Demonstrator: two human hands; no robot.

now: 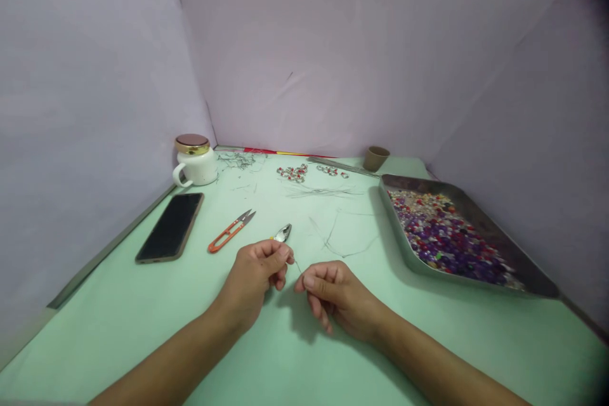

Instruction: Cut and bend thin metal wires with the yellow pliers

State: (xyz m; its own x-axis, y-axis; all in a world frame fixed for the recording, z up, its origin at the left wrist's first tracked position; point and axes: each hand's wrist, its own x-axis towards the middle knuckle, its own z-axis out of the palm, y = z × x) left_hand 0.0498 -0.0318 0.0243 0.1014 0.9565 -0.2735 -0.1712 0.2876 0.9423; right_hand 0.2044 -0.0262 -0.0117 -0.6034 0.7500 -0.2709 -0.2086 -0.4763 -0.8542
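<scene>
Pinching a thin wire [297, 265] between thumb and fingers, your left hand [261, 276] is closed on its upper end. Your right hand [335, 295] has thumb and forefinger together at the lower end. The wire spans the gap between both hands, above the green table [228, 361]. Pliers [283, 233] lie just beyond your left hand; orange-handled snips [231, 231] lie to their left, and a bead tray [404, 247] stands at right.

Bare tabletop [285, 368] lies open on the near side, with the bead tray [476, 285] blocking the right.
</scene>
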